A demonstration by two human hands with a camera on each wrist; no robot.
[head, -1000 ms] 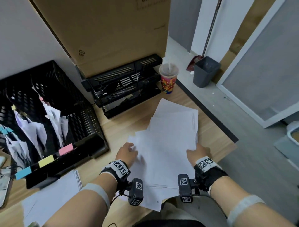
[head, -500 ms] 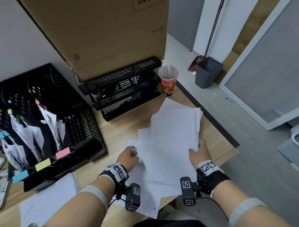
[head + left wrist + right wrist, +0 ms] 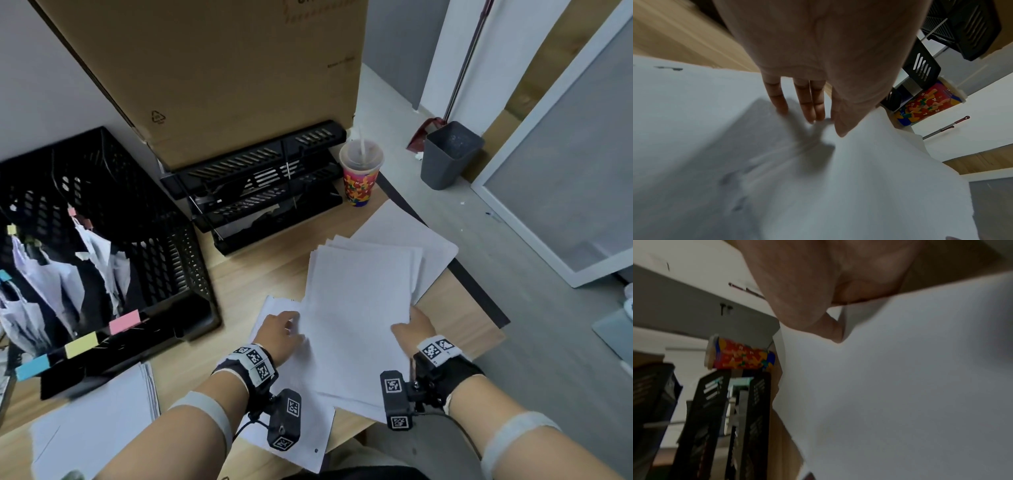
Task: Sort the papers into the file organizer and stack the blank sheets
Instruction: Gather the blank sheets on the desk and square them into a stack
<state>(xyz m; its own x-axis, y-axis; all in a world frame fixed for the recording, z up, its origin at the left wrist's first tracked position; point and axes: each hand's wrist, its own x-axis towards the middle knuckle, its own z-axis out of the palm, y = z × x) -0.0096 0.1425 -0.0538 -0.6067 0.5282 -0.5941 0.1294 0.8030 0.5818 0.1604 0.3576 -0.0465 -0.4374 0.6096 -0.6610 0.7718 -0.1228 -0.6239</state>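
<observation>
A sheaf of blank white sheets (image 3: 359, 308) lies askew on the wooden desk (image 3: 260, 281), over other loose sheets. My right hand (image 3: 411, 329) pinches its near right edge, thumb on top (image 3: 830, 331), and the sheaf (image 3: 900, 386) runs under the palm. At the left edge, my left hand (image 3: 281, 332) rests with straight fingers (image 3: 807, 105) touching a lower sheet, beside the raised sheaf (image 3: 890, 178). The black mesh file organizer (image 3: 171, 246) stands at the left, holding papers behind pink, yellow and blue tabs.
A black letter tray stack (image 3: 260, 192) and a colourful lidded cup (image 3: 359, 174) stand behind the sheets, under a big cardboard box (image 3: 222, 68). Another paper pile (image 3: 96, 421) lies near left. The desk edge runs close on the right, with a grey bin (image 3: 448, 154) on the floor.
The spread sheets have been drawn together into a tighter sheaf. My right hand moved forward along its right edge, and the left hand stays at the left edge.
</observation>
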